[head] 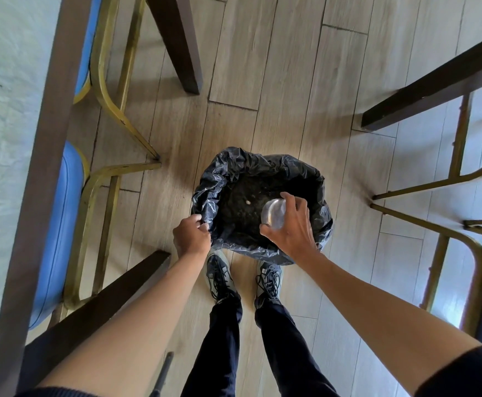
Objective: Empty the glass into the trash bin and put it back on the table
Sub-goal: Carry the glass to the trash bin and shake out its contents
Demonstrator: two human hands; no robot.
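A trash bin [219, 179] lined with a black plastic bag stands on the wooden floor just in front of my feet. My right hand [291, 227] grips a clear glass [274, 214], tipped over the bin's right side with its base facing the camera. A small pale bit lies on the dark contents inside the bin. My left hand [192, 236] pinches the bag's edge at the bin's near left rim. The pale table top [7, 138] with a brown edge fills the left side of the view.
Blue-cushioned chairs [59, 233] with gold metal legs are tucked under the table on the left. Dark table legs [176, 44] stand behind and beside the bin. More gold chair legs [423, 193] and another dark table leg stand at the right.
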